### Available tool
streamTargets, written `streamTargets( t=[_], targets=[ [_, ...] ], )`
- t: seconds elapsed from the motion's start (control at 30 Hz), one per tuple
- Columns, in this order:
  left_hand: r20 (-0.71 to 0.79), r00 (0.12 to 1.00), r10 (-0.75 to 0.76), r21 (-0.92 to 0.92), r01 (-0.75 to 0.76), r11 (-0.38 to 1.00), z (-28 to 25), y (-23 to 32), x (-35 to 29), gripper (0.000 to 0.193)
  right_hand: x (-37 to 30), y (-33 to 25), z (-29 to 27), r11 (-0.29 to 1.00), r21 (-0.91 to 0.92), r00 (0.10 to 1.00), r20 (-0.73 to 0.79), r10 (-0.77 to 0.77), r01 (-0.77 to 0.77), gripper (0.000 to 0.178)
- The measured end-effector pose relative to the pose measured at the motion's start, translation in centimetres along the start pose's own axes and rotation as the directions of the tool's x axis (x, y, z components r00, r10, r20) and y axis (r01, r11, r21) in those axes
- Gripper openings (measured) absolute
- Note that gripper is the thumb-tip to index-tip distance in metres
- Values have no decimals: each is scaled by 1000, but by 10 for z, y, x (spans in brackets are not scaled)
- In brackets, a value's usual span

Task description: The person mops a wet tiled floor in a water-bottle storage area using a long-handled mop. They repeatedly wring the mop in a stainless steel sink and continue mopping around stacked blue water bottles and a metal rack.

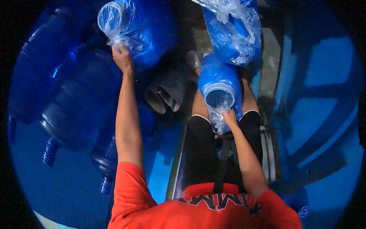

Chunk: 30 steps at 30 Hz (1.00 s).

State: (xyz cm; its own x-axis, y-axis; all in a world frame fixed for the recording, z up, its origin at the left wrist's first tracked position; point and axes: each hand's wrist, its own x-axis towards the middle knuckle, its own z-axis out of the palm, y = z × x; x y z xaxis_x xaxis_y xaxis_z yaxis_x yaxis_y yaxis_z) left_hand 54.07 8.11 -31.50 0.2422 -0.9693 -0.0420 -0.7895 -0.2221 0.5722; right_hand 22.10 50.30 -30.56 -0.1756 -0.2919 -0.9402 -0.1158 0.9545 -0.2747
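Note:
My left hand [122, 57] reaches far forward, its fingers closed on the gathered clear plastic wrap at the mouth of a large blue plastic drum [150, 36]. Between my knees lies a smaller blue wide-mouthed container [219, 72], its open round mouth facing me, also covered in clear plastic. My right hand [230, 117] pinches the bunched plastic bag [218, 121] just below that mouth. Beyond this container, another blue container [232, 34] in crumpled clear plastic lies almost against it.
Several large dark blue water bottles [82, 99] with ribbed necks lie at the left. A dark rolled tube [164, 95] with a folded-in end rests between them and my legs. At the right is a blue surface [324, 65] crossed by shadows.

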Motion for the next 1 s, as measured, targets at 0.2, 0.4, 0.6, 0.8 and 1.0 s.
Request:
streamTargets(
  t=[0.2, 0.4, 0.6, 0.8, 1.0],
  targets=[
    [-31, 965, -260, 271, 259, 927, 5, 31, -10, 55, 4, 1, -2, 999, -25, 1000, -2, 22, -23, 60],
    [39, 935, -353, 195, 340, 920, -6, 28, -13, 64, -4, -3, 10, 808, -440, 909, 53, -413, 392, 28],
    [31, 928, -371, 191, 359, 913, -6, 13, -17, 61, -8, -63, -30, 669, -674, 914, 406, -19, 313, 65],
    [31, 947, -319, 108, 314, 943, 2, 4, -21, 58, -11, -115, -68, 639, -761, 976, -39, -216, 111, 73],
    [169, 933, -316, 40, 314, 949, -12, 3, -13, 66, -39, -138, -53, 624, -754, 939, -28, -343, 205, 76]
  ],
)
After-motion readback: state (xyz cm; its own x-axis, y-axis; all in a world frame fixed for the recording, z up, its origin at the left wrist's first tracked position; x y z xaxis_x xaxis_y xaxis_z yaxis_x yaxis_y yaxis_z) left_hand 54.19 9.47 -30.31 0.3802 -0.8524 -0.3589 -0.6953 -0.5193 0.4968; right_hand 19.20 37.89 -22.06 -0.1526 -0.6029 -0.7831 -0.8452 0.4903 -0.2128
